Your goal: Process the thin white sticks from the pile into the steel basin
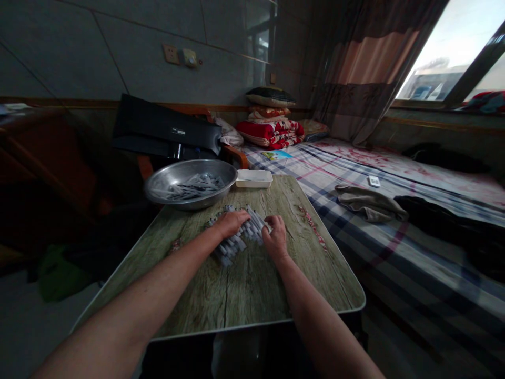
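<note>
A heap of slim, whitish, pen-like sticks (pixel 254 225) with dark ends lies on the wood-patterned table (pixel 252 295). My left hand (pixel 232 223) reaches over the heap, its fingers together and bent down round some sticks; the fingertips are partly hidden. At the right end of the row, my right hand (pixel 275 236) has curled fingers, with thumb and forefinger closed on the end of a stick. Some sticks stick out below my left hand, lying unevenly. Beyond them, a wide metal basin (pixel 193 202) holds many more similar sticks.
A shallow white plastic box (pixel 254 183) stands beside the basin at the table's far edge. A black monitor-like panel (pixel 165 129) leans behind. To the right is a bed with a checked sheet (pixel 315 173), folded red bedding (pixel 270 134) and a grey cloth (pixel 369 202).
</note>
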`<state>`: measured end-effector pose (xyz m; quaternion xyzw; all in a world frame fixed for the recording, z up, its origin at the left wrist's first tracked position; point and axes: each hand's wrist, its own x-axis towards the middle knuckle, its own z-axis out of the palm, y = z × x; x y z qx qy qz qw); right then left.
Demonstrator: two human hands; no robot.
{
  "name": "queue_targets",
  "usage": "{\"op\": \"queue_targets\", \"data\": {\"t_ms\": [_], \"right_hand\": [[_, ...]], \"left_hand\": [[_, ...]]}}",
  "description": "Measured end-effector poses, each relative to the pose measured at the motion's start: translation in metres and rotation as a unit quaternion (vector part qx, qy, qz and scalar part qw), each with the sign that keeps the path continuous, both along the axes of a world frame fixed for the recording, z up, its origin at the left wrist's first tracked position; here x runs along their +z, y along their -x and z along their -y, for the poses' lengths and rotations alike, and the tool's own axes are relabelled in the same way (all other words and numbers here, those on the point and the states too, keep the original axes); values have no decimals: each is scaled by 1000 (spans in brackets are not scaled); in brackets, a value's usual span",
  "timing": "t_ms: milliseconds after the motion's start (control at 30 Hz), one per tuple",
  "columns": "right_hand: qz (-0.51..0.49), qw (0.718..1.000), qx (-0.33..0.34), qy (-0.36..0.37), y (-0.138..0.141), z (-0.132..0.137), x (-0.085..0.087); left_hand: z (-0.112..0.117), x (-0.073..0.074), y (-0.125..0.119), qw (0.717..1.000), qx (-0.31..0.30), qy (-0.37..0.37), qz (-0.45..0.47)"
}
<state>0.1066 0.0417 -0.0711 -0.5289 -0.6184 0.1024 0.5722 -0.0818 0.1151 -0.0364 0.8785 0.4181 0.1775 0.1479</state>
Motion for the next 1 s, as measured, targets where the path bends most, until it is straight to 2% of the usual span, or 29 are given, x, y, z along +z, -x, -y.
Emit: {"op": "queue_targets", "data": {"t_ms": [233, 333, 433, 500, 567, 700, 833, 933, 1000], "right_hand": [[-11, 1000, 6, 10, 0, 2, 4], [-37, 999, 19, 25, 1, 4, 8], [-125, 984, 95, 84, 2, 5, 13], [-221, 947, 183, 147, 3, 5, 15], [-314, 890, 259, 206, 4, 5, 17], [-433, 788, 338, 278, 1, 7, 21], [-486, 713, 380, 331, -6, 6, 21], [-524, 674, 362, 375, -12, 3, 20], [-539, 655, 362, 388, -15, 2, 22]], "left_hand": [[3, 10, 1, 998, -17, -24, -58], [14, 15, 1, 991, -44, -78, -101], [34, 19, -3, 977, -76, -161, -114], [50, 22, -9, 961, -107, -224, -119], [64, 24, -16, 939, -144, -287, -120], [81, 28, -27, 911, -188, -354, -98], [89, 29, -29, 923, -183, -331, -66], [97, 26, -27, 944, -170, -284, -15], [102, 21, -27, 960, -128, -242, 67]]}}
